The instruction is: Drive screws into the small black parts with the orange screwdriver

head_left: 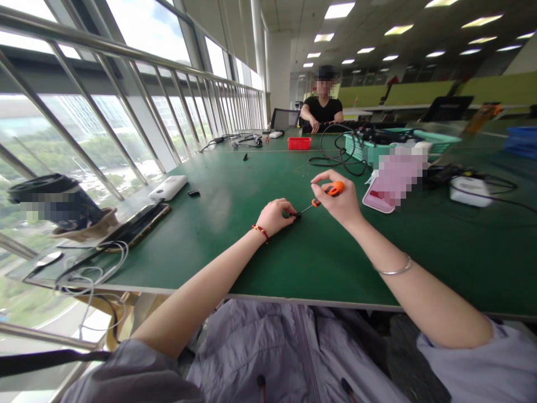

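My right hand (pixel 339 200) is closed around the orange and black handle of a screwdriver (pixel 333 191). The thin metal shaft slants down to the left, and its tip meets a small black part (pixel 298 215) on the green tabletop. My left hand (pixel 274 216), with a red beaded bracelet at the wrist, pinches that black part against the table. The part is too small to name, and my fingers cover some of it.
A cup (pixel 62 204), a dark phone (pixel 136 224), cables and a white case (pixel 168 188) lie left. Ahead stands a red tray (pixel 299 144). To the right are a teal basket (pixel 440 141), a pink phone (pixel 392 182) and a white adapter (pixel 470 191). A person (pixel 322 109) sits at the far end.
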Available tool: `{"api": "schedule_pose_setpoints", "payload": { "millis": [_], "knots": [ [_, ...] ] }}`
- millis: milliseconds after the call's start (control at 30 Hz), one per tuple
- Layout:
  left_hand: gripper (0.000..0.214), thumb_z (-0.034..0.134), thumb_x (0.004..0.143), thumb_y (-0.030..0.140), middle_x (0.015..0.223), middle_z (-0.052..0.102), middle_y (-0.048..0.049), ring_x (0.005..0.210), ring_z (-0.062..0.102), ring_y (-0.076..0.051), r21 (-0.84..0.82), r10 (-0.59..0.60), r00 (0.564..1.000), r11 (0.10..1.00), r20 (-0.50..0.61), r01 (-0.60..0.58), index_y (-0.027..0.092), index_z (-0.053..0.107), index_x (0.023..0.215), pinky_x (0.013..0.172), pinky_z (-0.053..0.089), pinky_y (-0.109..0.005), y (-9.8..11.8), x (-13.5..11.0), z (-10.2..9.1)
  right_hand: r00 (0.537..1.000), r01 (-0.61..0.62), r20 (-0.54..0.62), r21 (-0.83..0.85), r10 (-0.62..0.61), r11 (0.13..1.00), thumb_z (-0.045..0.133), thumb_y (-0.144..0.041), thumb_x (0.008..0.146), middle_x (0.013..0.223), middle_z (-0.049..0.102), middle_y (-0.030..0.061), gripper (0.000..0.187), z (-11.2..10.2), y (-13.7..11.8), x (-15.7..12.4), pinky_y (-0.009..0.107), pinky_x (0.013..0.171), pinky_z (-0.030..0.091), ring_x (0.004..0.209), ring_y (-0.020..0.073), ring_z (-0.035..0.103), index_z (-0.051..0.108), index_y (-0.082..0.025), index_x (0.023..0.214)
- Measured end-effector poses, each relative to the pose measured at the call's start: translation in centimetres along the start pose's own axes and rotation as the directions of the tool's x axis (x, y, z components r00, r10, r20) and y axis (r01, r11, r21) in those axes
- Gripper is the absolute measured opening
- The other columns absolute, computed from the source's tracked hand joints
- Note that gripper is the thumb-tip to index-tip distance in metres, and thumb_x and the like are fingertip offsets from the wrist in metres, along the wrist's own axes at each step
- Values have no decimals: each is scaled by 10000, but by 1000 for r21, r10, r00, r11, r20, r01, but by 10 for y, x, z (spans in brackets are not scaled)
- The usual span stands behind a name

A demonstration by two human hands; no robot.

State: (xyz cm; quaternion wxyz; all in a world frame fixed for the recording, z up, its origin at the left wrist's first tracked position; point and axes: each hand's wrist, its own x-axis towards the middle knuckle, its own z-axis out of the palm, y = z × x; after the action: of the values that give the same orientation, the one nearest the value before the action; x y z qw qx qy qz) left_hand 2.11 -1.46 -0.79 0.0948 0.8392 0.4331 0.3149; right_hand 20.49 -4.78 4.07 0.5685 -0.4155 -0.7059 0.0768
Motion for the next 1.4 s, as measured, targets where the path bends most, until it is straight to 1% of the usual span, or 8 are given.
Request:
{"api": "schedule_pose_setpoints", "payload": {
  "millis": [233, 433, 533, 733, 967, 1100, 1267, 1400],
  "knots": [
    [81, 640, 677, 182, 783, 635, -9, 734, 600, -139, 14, -4, 1000, 1000, 5, 4, 176, 681, 746, 701, 491, -256, 1, 0, 0, 994, 99, -52, -2, -99, 995, 636, -346, 666, 733, 564, -22, 424, 2, 4, 1, 281, 663, 446, 652, 149, 554, 498, -228, 1049],
    [74, 629, 679, 189, 796, 628, -8, 738, 601, -138, 25, -21, 1000, 999, 7, 21, 181, 669, 740, 691, 494, -251, 2, 0, 0, 998, 7, 56, -16, -6, 1000, 577, -362, 740, 541, 557, -22, 182, 3, 1, 1, 253, 544, 390, 507, 120, 498, 565, -205, 649],
    [75, 627, 675, 184, 798, 625, -9, 733, 600, -137, 23, -16, 1000, 1000, 3, 16, 180, 664, 741, 685, 493, -250, 1, 0, 0, 998, 33, 52, 11, -33, 999, 581, -279, 712, 595, 558, -27, 77, 3, 3, 1, 254, 560, 407, 527, 116, 500, 577, -205, 730],
    [90, 626, 667, 180, 800, 623, -7, 738, 604, -138, 23, -17, 1000, 1000, 7, 17, 180, 661, 750, 679, 494, -246, 3, 0, 0, 999, 32, -25, 28, -32, 999, 668, -325, 640, 768, 553, -28, 433, 6, 7, 1, 245, 520, 416, 546, 106, 500, 476, -235, 1018],
    [101, 613, 666, 178, 810, 626, -6, 747, 601, -140, 26, -27, 1000, 999, 8, 27, 188, 663, 754, 678, 492, -246, 5, -2, -2, 999, -41, -32, -50, 39, 998, 591, -422, 744, 498, 447, -54, 211, 3, -8, -2, 243, 538, 368, 476, 107, 448, 562, -213, 755],
    [107, 617, 660, 181, 811, 627, -5, 744, 600, -140, 25, -26, 1000, 999, 9, 25, 185, 664, 756, 682, 491, -249, 4, -2, -1, 1000, 5, -22, -7, -5, 1000, 596, -310, 709, 578, 480, -53, 165, 4, -6, -3, 235, 545, 387, 499, 99, 453, 555, -215, 837],
    [107, 618, 659, 181, 810, 627, -5, 744, 603, -140, 28, -31, 999, 999, 14, 30, 181, 667, 754, 685, 491, -247, 4, -2, -1, 996, 59, -66, -12, -60, 998, 626, -327, 671, 701, 521, -40, 391, 4, -1, -2, 249, 572, 412, 585, 121, 515, 483, -222, 1020],
    [108, 614, 667, 176, 807, 625, -6, 740, 604, -135, 16, -36, 999, 999, 12, 36, 182, 673, 757, 684, 493, -240, 4, -2, -1, 997, -19, -71, -100, 12, 995, 593, -429, 724, 508, 446, -66, 249, 3, -6, -2, 250, 554, 379, 487, 121, 466, 546, -221, 854]
  ]
}}
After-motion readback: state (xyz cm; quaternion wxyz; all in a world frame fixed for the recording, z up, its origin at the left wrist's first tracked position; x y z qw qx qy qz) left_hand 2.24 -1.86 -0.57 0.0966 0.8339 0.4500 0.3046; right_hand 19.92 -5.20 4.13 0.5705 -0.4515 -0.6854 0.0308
